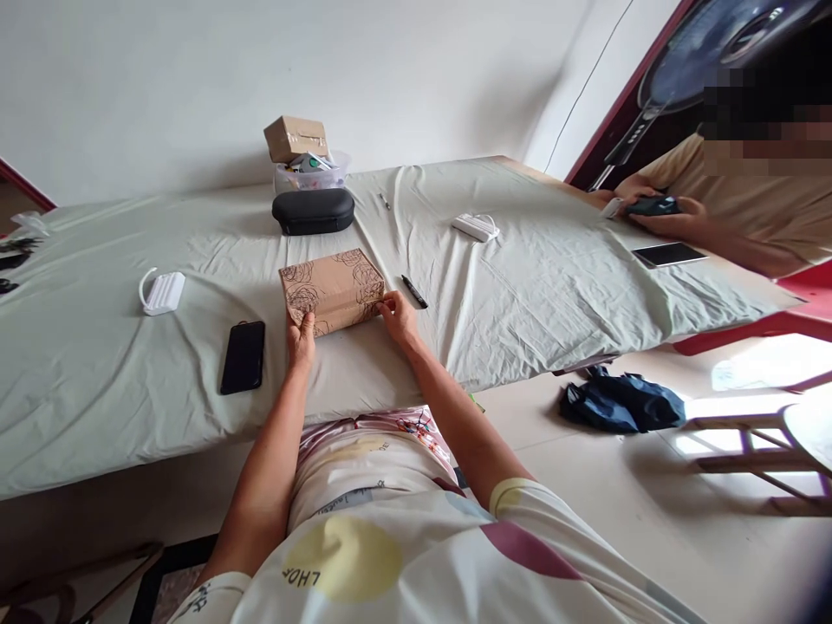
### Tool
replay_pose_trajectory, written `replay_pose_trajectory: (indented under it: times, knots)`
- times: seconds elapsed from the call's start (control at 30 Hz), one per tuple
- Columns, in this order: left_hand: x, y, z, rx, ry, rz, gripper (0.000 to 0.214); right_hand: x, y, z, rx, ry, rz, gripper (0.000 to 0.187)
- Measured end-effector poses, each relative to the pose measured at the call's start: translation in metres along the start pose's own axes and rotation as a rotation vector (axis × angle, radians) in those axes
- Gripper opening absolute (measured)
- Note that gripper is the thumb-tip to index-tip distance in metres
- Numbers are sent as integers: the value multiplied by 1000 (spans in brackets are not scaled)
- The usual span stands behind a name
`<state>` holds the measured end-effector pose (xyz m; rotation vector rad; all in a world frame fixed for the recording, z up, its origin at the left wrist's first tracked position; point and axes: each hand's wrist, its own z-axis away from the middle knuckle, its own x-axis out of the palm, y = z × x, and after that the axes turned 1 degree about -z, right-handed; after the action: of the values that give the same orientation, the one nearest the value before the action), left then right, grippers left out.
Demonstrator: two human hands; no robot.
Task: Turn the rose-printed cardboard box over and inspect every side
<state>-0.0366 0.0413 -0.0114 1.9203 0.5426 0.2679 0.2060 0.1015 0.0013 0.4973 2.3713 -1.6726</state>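
Observation:
A brown cardboard box (pixel 334 290) with dark rose-like line drawings lies closed on the cloth in front of me. My left hand (pixel 302 336) grips its near left corner, thumb on the front face and the other fingers hidden. At the right end, my right hand (pixel 398 314) has its fingers bent together in a pinch at the box's edge. Just beyond that hand lies a black marker pen (pixel 414 292). A black smartphone (pixel 243 357) rests to the left of my left hand.
A black zip case (pixel 313 211) sits behind the box, before a plastic tub (pixel 312 178) topped by a small carton (pixel 295 137). White power strips (pixel 165 293) lie left and right on the tablecloth (pixel 539 303). At right, another person holds a dark device (pixel 653 205) near a tablet (pixel 669 254).

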Motion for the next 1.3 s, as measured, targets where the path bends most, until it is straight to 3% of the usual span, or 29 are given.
replay_pose_trajectory:
  times: [0.17, 0.3, 0.57, 0.7, 0.93, 1.13, 1.3]
  knots:
    - [2, 8, 1, 33, -55, 27, 88, 0, 2, -2, -4, 53, -7, 14]
    - [4, 13, 3, -16, -84, 31, 109, -2, 5, -2, -44, 67, -3, 22]
    - [7, 13, 4, -53, -55, 21, 94, 5, 11, 2, -104, 29, 92, 80]
    - [8, 15, 5, -117, -56, 12, 89, 12, 17, 2, -114, 38, 94, 94]
    - [8, 20, 6, -74, -47, 85, 90, 9, 19, -2, -95, 42, 100, 80]
    - [6, 8, 3, -42, 136, 41, 92, 4, 3, 4, -63, -29, 49, 60]
    - [4, 5, -1, -94, 178, 141, 116, 5, -5, 9, -40, -38, 6, 55]
